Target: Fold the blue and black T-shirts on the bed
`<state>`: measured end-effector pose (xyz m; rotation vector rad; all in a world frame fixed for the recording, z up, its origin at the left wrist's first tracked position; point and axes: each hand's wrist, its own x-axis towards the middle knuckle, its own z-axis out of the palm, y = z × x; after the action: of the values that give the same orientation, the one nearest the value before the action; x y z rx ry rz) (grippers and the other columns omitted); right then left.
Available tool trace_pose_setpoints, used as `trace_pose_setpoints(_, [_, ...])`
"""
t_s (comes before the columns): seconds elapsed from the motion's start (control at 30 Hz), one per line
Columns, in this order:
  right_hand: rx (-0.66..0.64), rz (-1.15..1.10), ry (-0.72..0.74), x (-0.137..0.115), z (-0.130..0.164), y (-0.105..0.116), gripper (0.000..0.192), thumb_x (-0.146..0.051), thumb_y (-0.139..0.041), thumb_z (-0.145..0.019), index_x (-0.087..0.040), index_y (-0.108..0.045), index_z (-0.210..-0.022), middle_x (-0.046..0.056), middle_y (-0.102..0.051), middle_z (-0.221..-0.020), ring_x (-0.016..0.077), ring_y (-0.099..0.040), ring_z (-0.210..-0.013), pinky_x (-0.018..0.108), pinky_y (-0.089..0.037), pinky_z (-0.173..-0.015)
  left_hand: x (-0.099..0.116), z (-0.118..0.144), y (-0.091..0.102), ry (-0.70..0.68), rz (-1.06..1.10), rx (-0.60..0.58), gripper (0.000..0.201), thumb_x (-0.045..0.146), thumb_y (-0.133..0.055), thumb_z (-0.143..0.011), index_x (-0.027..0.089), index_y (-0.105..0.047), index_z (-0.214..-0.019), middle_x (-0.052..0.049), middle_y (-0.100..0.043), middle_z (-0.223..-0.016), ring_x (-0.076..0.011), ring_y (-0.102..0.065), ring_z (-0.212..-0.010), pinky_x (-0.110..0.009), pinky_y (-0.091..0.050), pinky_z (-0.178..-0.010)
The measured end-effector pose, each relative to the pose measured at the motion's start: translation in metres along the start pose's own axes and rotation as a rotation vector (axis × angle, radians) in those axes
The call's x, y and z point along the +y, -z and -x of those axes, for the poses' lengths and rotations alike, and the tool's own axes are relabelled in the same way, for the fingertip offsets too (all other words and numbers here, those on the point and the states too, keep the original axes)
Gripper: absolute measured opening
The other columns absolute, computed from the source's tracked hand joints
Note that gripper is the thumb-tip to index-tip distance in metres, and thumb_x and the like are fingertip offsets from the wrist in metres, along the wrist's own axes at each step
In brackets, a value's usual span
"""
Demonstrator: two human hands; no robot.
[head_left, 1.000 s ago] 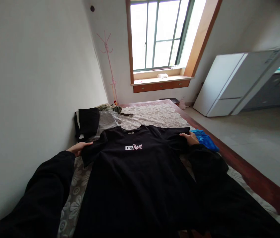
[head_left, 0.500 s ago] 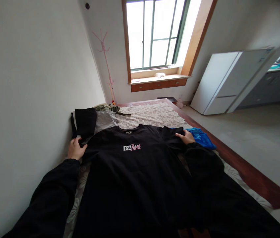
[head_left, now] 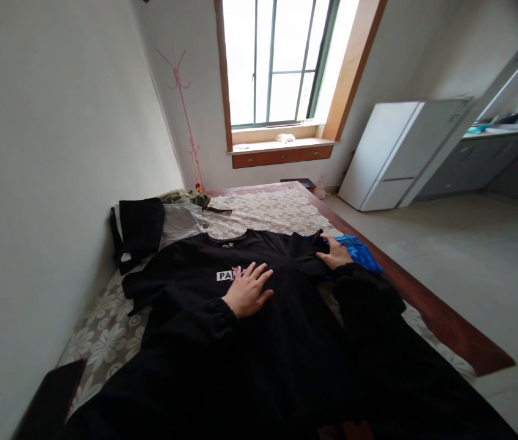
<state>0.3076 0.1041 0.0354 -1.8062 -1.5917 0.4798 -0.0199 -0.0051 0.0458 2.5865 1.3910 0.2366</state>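
Note:
A black T-shirt (head_left: 194, 260) lies spread out on a bed, its neckline toward the window and a small white-and-pink print on its chest. Over that print is my left hand (head_left: 248, 291), palm down with the fingers spread, covering part of the lettering. My right hand (head_left: 337, 253) pinches the shirt's right-side sleeve between thumb and fingers. Just beyond this hand, a folded blue garment (head_left: 363, 252) is partly hidden. The shirt's lower part blends with my dark sleeves.
Folded black clothing (head_left: 142, 226), a sheer grey cloth (head_left: 183, 221) and an olive garment (head_left: 185, 197) lie by the left wall. A floral sheet (head_left: 263, 208) covers the bed, whose reddish wooden edge (head_left: 446, 330) runs along the right. A dark object (head_left: 52, 394) sits lower left.
My left hand has let go of the left-side sleeve and moved right onto the chest print. My right hand stays at the other sleeve. The view has shifted slightly.

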Motion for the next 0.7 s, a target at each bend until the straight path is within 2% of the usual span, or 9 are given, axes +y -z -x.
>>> trace_pose_setpoints(0.1, [-0.037, 0.024, -0.031, 0.003, -0.002, 0.002, 0.060, -0.018, -0.075, -0.066, -0.016, -0.064, -0.125, 0.014, -0.072, -0.115, 0.0336, -0.066, -0.115, 0.043, -0.051, -0.101, 0.015, -0.038, -0.018, -0.059, 0.025, -0.056, 0.068, 0.057, -0.046, -0.098, 0.027, -0.034, -0.157, -0.008, -0.024, -0.169, -0.0405, -0.015, -0.155, -0.076, -0.015, -0.117])
trace_pose_setpoints(0.2, [-0.047, -0.039, -0.024, -0.005, 0.001, 0.002, 0.050, -0.022, -0.072, -0.069, -0.017, -0.066, -0.118, 0.009, -0.070, -0.098, 0.0277, -0.067, -0.100, 0.042, -0.053, -0.095, 0.014, -0.076, -0.025, -0.070, 0.204, 0.059, 0.053, 0.045, -0.053, -0.096, 0.023, -0.053, -0.144, -0.010, -0.042, -0.160, -0.0358, -0.026, -0.151, -0.068, -0.012, -0.122])
trace_pose_setpoints(0.3, [-0.078, -0.255, 0.127, -0.028, 0.016, -0.005, 0.048, -0.028, -0.068, -0.075, -0.019, -0.063, -0.122, 0.003, -0.065, -0.090, 0.0210, -0.065, -0.086, 0.037, -0.055, -0.085, 0.005, -0.107, -0.030, 0.014, 0.424, 0.205, 0.035, 0.026, -0.054, -0.092, 0.020, -0.068, -0.124, -0.012, -0.061, -0.141, -0.0329, -0.045, -0.138, -0.060, -0.024, -0.121])
trace_pose_setpoints(0.4, [-0.326, -0.499, 0.327, -0.054, 0.040, -0.012, 0.061, -0.035, -0.072, -0.077, -0.025, -0.054, -0.135, 0.004, -0.065, -0.109, 0.0168, -0.065, -0.084, 0.033, -0.056, -0.076, -0.008, -0.123, -0.037, 0.081, 0.553, 0.280, 0.029, 0.014, -0.056, -0.084, 0.019, -0.073, -0.108, -0.013, -0.069, -0.125, -0.0320, -0.055, -0.125, -0.053, -0.037, -0.115])
trace_pose_setpoints(0.47, [-0.494, -0.551, 0.390, -0.066, 0.051, -0.011, 0.065, -0.039, -0.075, -0.078, -0.027, -0.050, -0.136, 0.007, -0.063, -0.121, 0.0168, -0.066, -0.087, 0.031, -0.055, -0.074, -0.019, -0.127, -0.041, 0.136, 0.674, 0.333, 0.023, 0.015, -0.056, -0.083, 0.016, -0.074, -0.099, -0.014, -0.072, -0.112, -0.0316, -0.061, -0.115, -0.047, -0.046, -0.106])
trace_pose_setpoints(0.5, [-0.528, -0.530, 0.397, -0.070, 0.054, -0.008, 0.060, -0.042, -0.076, -0.078, -0.026, -0.053, -0.132, 0.007, -0.064, -0.121, 0.0170, -0.066, -0.087, 0.031, -0.054, -0.072, -0.024, -0.127, -0.042, 0.164, 0.741, 0.359, 0.023, 0.017, -0.055, -0.085, 0.015, -0.073, -0.098, -0.014, -0.073, -0.108, -0.0315, -0.064, -0.112, -0.045, -0.050, -0.102])
trace_pose_setpoints(0.57, [-0.515, -0.414, 0.385, -0.071, 0.056, -0.001, 0.045, -0.047, -0.075, -0.080, -0.022, -0.060, -0.115, 0.005, -0.068, -0.104, 0.0165, -0.064, -0.081, 0.030, -0.051, -0.069, -0.036, -0.127, -0.041, 0.209, 0.883, 0.401, 0.030, 0.024, -0.048, -0.093, 0.014, -0.070, -0.111, -0.014, -0.074, -0.106, -0.0303, -0.067, -0.108, -0.043, -0.054, -0.094])
trace_pose_setpoints(0.63, [-0.519, -0.253, 0.378, -0.067, 0.056, 0.004, 0.038, -0.050, -0.074, -0.081, -0.020, -0.062, -0.101, 0.001, -0.066, -0.085, 0.0156, -0.060, -0.072, 0.029, -0.047, -0.065, -0.046, -0.127, -0.039, 0.230, 1.013, 0.409, 0.042, 0.034, -0.036, -0.101, 0.015, -0.059, -0.131, -0.014, -0.073, -0.109, -0.0277, -0.070, -0.103, -0.040, -0.058, -0.085])
trace_pose_setpoints(0.7, [-0.590, -0.084, 0.394, -0.063, 0.059, 0.003, 0.038, -0.051, -0.075, -0.080, -0.019, -0.062, -0.097, 0.000, -0.064, -0.078, 0.0154, -0.058, -0.069, 0.028, -0.045, -0.064, -0.052, -0.128, -0.037, 0.253, 1.162, 0.405, 0.052, 0.046, -0.030, -0.104, 0.018, -0.045, -0.145, -0.015, -0.072, -0.116, -0.0263, -0.072, -0.098, -0.040, -0.060, -0.079])
